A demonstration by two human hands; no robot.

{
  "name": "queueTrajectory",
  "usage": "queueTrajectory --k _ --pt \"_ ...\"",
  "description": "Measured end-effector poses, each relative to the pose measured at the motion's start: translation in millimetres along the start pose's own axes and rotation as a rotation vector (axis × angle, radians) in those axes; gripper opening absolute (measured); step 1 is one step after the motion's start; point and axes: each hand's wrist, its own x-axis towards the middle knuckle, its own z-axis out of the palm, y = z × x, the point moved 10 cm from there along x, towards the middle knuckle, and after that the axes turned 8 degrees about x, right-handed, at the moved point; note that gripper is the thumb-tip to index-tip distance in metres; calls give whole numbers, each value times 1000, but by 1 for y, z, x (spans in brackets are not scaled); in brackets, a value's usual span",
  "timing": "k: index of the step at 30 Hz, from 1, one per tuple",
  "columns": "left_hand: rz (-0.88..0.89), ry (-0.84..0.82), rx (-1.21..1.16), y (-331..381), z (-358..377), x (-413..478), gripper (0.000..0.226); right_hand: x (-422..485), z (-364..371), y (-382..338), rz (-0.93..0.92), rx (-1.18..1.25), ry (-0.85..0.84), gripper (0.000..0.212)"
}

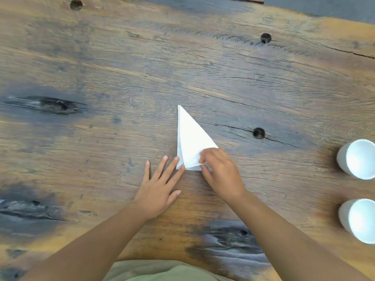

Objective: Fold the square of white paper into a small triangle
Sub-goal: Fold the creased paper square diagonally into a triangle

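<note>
Two white cups [357, 159] well right of paper [189, 138], knotted wooden tabletop [121, 67], left hand [158, 191] fingers spread flat, right hand [221, 171] fingers pinching paper's corner

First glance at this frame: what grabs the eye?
The white paper, already folded into a tall triangle, stands out against the dark, knotted wooden table near the centre. The right hand pinches its near right corner while the left hand lies flat, fingertips touching the near left corner. Two white cups sit at the right edge, one nearer than the other.
</note>
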Motion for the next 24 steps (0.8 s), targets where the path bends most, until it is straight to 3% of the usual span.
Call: queueTrajectory --k 4,10,20,24 --pt "17 16 0 -2 5 -7 65 -6 29 11 38 -85 -128 15" --pt "16 34 -9 0 4 -6 64 -19 46 12 13 -203 -205 50" --pt "75 13 10 0 -9 -10 64 -27 64 7 31 -330 -285 60" --pt "6 53 -133 -5 -26 -9 49 -24 63 7 50 -311 -285 59"
